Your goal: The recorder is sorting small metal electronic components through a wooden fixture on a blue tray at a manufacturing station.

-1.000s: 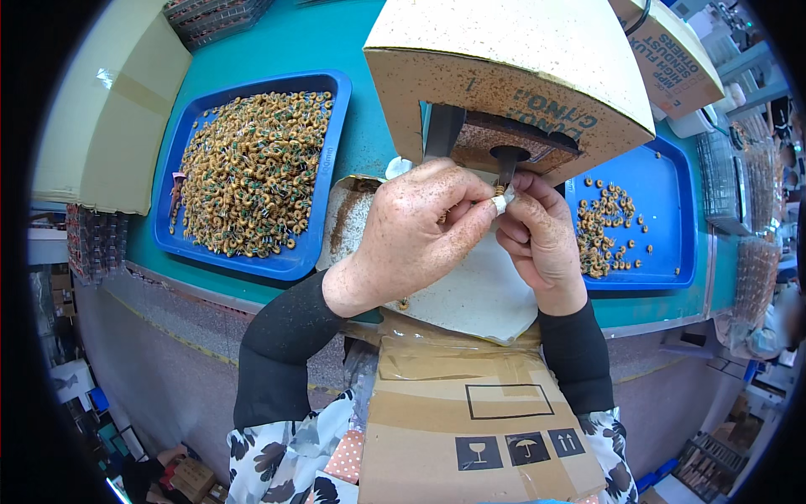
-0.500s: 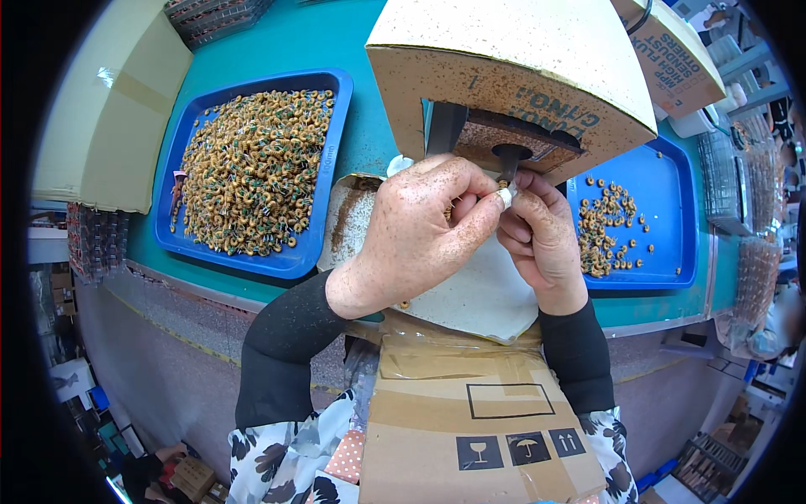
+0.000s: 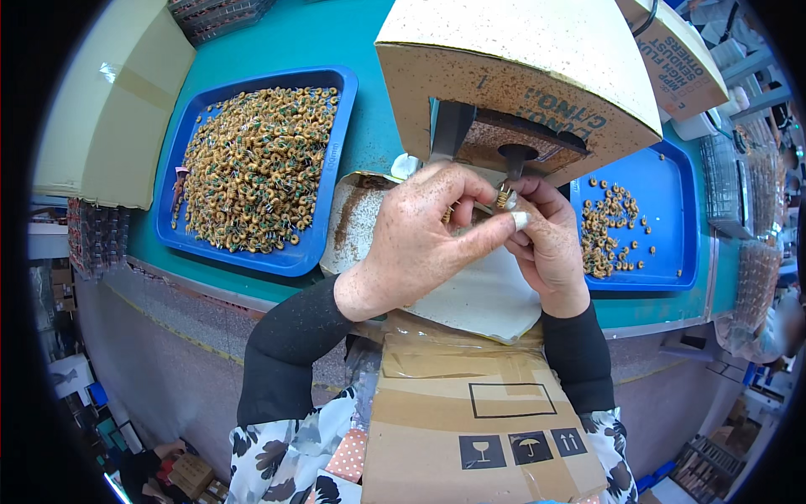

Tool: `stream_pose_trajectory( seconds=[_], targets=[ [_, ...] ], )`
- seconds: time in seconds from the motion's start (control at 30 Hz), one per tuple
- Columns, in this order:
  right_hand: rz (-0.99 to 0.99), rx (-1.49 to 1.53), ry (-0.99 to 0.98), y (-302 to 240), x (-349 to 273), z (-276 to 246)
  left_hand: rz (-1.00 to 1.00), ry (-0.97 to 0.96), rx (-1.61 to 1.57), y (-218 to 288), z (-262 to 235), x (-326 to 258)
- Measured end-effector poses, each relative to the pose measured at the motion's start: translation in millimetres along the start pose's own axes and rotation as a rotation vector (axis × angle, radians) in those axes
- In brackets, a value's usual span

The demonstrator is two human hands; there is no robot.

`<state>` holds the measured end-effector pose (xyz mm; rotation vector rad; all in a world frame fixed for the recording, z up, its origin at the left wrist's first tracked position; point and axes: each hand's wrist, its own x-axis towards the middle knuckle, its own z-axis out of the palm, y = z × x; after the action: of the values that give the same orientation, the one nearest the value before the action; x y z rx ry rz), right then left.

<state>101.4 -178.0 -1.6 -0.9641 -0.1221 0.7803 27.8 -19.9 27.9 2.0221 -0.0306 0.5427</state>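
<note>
Both hands, left hand (image 3: pixel 420 244) and right hand (image 3: pixel 546 244), pinch one small coil (image 3: pixel 504 199) at frame centre; keep fingers steady beneath the cardboard hood (image 3: pixel 520 76).

Both hands, left hand (image 3: pixel 424 239) and right hand (image 3: pixel 546 244), meet, fingertips pinched together.

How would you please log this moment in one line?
hands: both pinch coil | place: under cardboard hood | trays: left full, right sparse
</note>
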Motion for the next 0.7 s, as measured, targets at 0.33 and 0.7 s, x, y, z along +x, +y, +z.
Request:
stream_pose_trajectory(
  seconds=[0.33, 0.7],
  targets=[
    [0.144, 0.022, -0.032, -5, 3, 6, -0.661, -0.202, -1.327, -18, -19, 2],
    [0.088, -0.11, -0.023, 5, 2, 5, 0.228, -0.107, 0.412, -22, 9, -13]
  ],
)
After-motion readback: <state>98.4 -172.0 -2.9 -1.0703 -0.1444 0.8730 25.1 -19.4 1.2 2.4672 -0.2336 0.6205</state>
